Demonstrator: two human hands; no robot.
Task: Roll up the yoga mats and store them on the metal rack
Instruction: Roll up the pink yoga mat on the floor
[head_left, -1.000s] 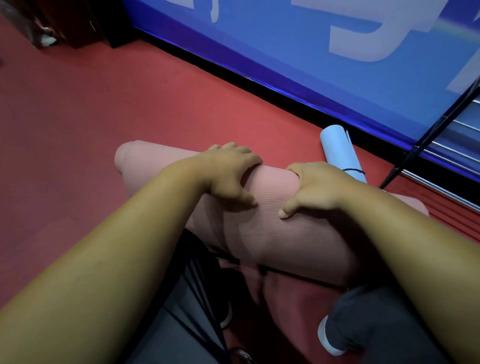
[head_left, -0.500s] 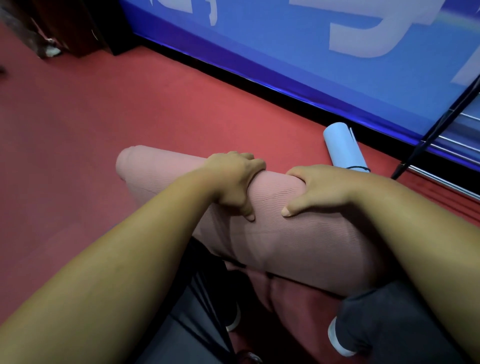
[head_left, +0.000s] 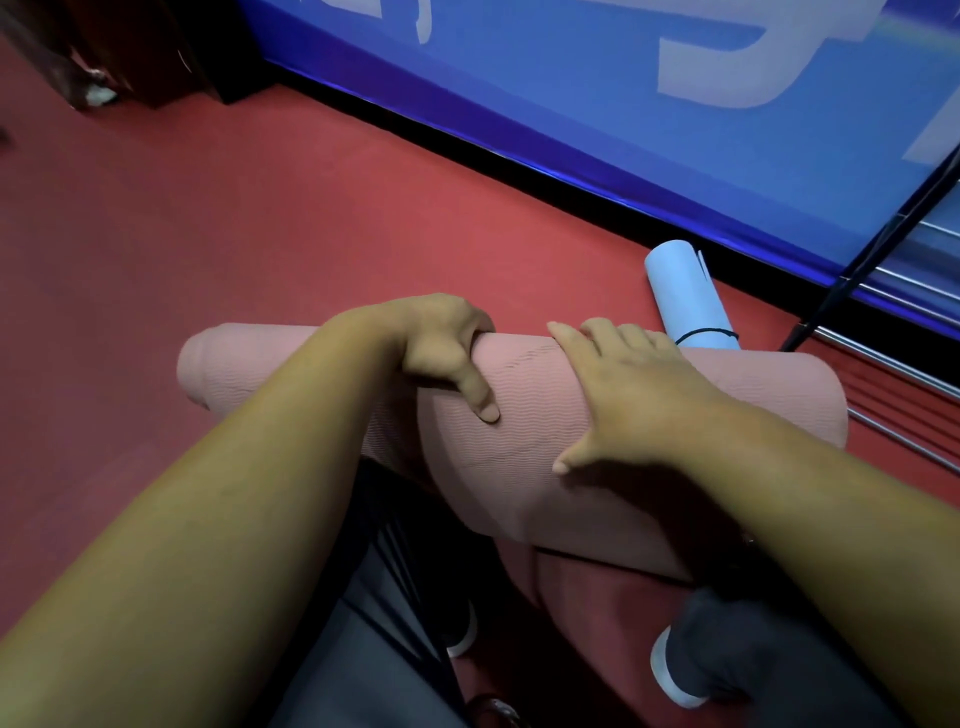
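Head view: left hand (head_left: 431, 338) grips the pink mat (head_left: 519, 467); right hand (head_left: 634, 395) presses it flat-fingered.

The rolled mat (head_left: 524, 431) is pink with fine wavy ribbing; the smaller roll (head_left: 685, 296) pale blue; the floor (head_left: 260, 234) red.

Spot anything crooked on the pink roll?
Yes: the pink mat is stepped at its left end, inner layers poking past the outer wrap, so it rolled unevenly. The blue mat behind has a loose edge sticking out.

Likely gym: red floor (head_left: 260, 234), rolled blue mat (head_left: 688, 299)
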